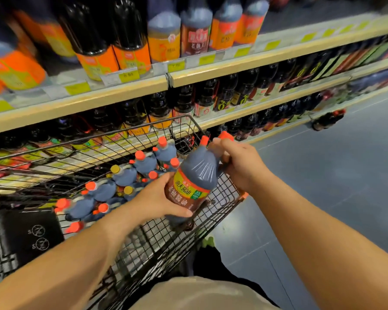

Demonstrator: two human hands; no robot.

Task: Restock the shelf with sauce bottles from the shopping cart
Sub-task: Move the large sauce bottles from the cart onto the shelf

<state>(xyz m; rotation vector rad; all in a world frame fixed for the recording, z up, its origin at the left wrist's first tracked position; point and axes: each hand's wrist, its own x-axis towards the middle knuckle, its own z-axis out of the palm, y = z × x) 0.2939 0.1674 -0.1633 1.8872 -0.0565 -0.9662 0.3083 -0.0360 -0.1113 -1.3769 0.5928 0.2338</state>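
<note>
left grip [159, 198] clasps sauce bottle [194, 182] body | right grip [238, 162] clasps its handle

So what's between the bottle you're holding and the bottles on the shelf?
In the head view, the black wire shopping cart's far rim and its orange-capped dark sauce bottles lie between the held orange-labelled sauce bottle and the shelved dark bottles.

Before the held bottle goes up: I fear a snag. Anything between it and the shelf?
Yes: the cart's far wire wall rises between the held bottle and the lower shelves; above it, nothing visible blocks.
</note>
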